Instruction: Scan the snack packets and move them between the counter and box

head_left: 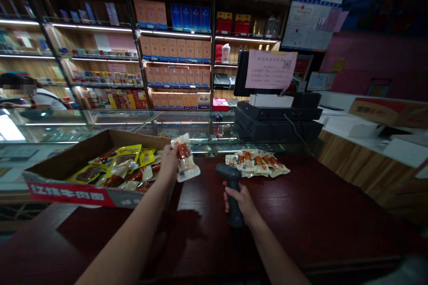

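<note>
My left hand (169, 163) grips the left edge of a vacuum-packed snack (187, 162), a clear and white packet with reddish-brown meat inside, held up beside the box. Wrapped round the handle of a dark barcode scanner (234, 200) is my right hand (243, 200), with the scanner's head tilted up and to the left. Under my left wrist stands an open cardboard box (67, 192) holding several yellow and clear snack packets (129, 160). A pile of similar meat packets (257, 163) lies on the table beyond the scanner.
The dark red table (301, 222) meets a glass counter (160, 120). Behind the packet pile are a monitor (242, 73) with a pink notice and a black cash drawer (277, 124). Shelves of boxed goods (177, 49) line the back. A person (48, 98) is at far left.
</note>
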The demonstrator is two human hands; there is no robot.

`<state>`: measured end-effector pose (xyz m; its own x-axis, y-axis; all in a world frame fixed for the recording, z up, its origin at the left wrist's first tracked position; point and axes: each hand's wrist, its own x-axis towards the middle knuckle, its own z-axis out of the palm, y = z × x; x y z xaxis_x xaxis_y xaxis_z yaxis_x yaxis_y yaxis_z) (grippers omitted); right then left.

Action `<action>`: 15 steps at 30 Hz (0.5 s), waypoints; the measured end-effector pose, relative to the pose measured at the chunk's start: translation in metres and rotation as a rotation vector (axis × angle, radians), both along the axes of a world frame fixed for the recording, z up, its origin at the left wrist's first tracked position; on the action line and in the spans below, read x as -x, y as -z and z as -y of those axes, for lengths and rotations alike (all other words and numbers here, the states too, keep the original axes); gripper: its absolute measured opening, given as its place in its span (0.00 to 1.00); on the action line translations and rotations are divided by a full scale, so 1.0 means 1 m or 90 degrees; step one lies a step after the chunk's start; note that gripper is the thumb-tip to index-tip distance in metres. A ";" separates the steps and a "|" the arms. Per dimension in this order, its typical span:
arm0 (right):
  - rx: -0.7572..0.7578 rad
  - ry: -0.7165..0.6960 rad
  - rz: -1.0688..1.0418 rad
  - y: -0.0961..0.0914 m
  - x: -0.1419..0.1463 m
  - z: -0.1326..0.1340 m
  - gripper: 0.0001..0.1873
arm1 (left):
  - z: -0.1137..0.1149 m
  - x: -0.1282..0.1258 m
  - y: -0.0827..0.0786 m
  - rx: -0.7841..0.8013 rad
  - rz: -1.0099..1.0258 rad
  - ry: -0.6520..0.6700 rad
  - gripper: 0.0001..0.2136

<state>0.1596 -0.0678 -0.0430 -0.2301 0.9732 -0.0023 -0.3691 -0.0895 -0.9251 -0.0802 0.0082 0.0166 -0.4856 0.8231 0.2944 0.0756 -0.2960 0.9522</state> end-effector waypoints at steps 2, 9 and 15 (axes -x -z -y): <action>-0.013 -0.008 -0.015 -0.001 -0.005 -0.003 0.23 | -0.002 -0.029 0.028 0.072 0.154 0.136 0.12; -0.025 -0.076 -0.039 0.014 -0.016 -0.012 0.22 | -0.011 -0.055 0.102 0.203 0.452 0.341 0.11; 0.015 -0.163 0.066 0.022 -0.015 -0.012 0.24 | -0.019 -0.047 0.109 -0.017 0.509 0.225 0.17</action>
<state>0.1746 -0.0554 -0.0650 -0.4661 0.8827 -0.0608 -0.2345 -0.1895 -0.9535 -0.0335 0.0269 -0.0926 -0.2726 0.9621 -0.0042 -0.7118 -0.1987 0.6737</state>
